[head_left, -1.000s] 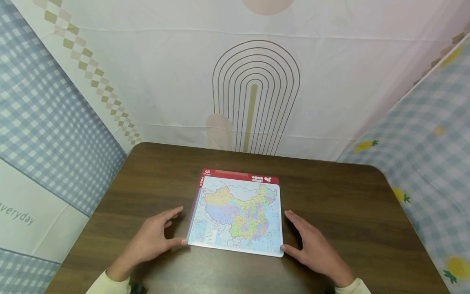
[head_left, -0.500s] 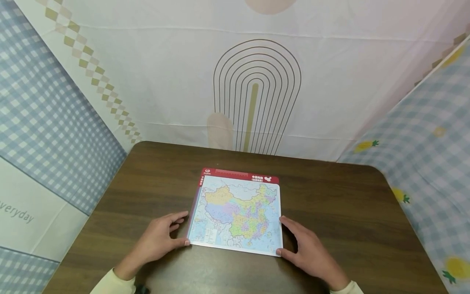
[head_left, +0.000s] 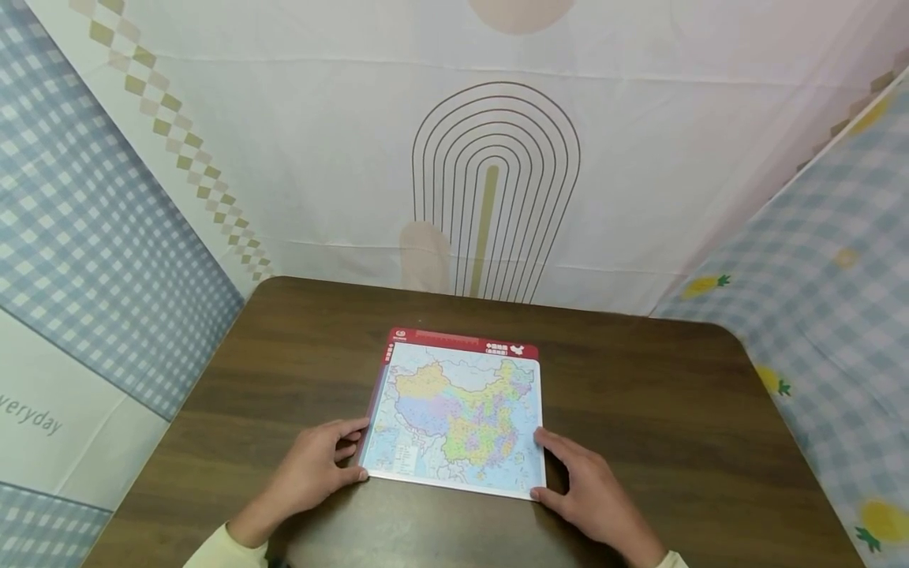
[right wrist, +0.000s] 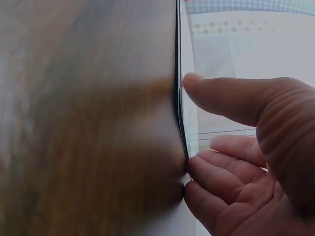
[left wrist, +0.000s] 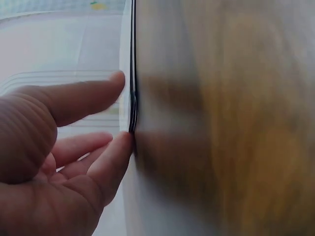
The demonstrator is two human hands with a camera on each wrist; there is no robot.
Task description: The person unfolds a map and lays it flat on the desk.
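Observation:
A thin, flat board printed with a map of China (head_left: pixel 461 410) lies on the wooden table in the head view, a red band along its far side. My left hand (head_left: pixel 316 461) is at its left side, thumb tip by the near corner and fingertips along the edge. Opposite it, my right hand (head_left: pixel 585 481) has its thumb at the near right corner and its index fingertip overlapping the right edge. In the left wrist view the map board's edge (left wrist: pixel 133 44) looks like thin dark layers, met by the index fingertip. Right fingertips (right wrist: pixel 193 166) touch the edge in the right wrist view.
The brown table (head_left: pixel 660 394) has rounded far corners. A pale cloth (head_left: pixel 327 158) with an arch pattern hangs behind it. Checked cloths hang at the left (head_left: pixel 92 158) and right (head_left: pixel 831 276), close to the table's sides.
Both hands have moved inward, from just beside the map board to its side edges. Their fingertips now meet or overlap the edges. The board stays in about the same place.

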